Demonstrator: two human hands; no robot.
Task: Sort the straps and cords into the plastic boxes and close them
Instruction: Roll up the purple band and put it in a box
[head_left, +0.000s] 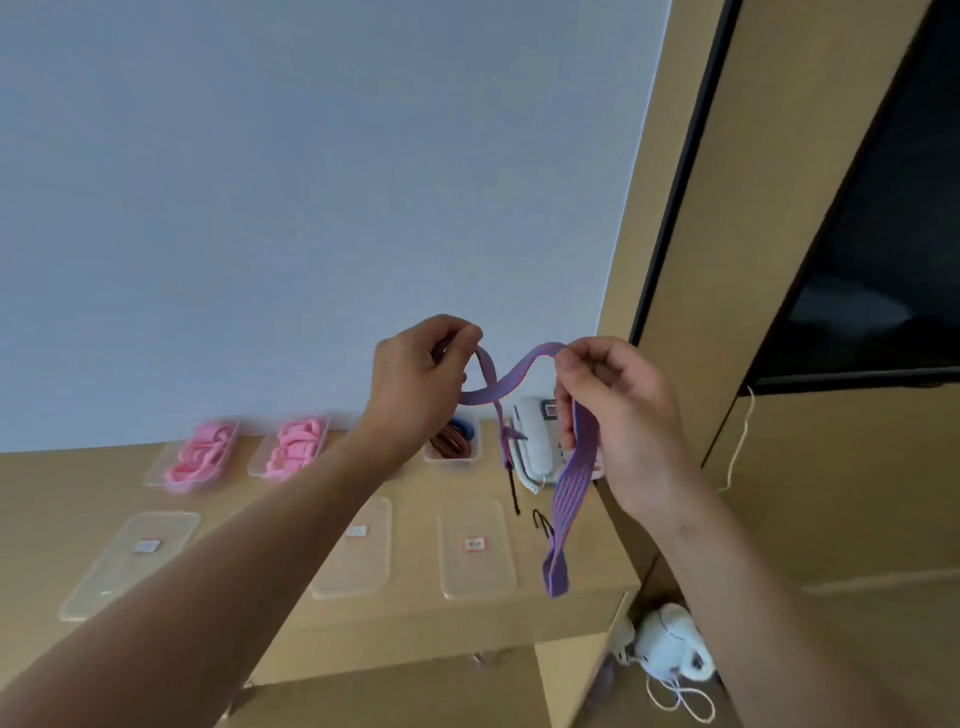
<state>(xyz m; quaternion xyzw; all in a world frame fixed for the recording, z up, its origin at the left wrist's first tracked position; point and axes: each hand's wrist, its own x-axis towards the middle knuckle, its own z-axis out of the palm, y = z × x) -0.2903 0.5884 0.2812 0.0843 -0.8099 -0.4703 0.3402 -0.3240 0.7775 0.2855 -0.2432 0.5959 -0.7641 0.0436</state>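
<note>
Straps are the job here, and one purple strap (519, 371) with pink stripes is up in the air above the worktop (405, 483), held between both hands. The left hand (415, 384) pinches one end of it with curled fingers, and the right hand (613, 410) pinches it further along, so a loop sags between them and the long end hangs down on the right. At the far side of the worktop, against the wall, stand open plastic boxes: two on the left (197, 452) (293, 447) are filled with pink straps, and one nearer the middle (454, 441) holds dark red and blue cords. Nearer lie clear flat lids (475, 556) with small labels. A white telephone (532, 436) sits at the far right behind the strap.
</note>
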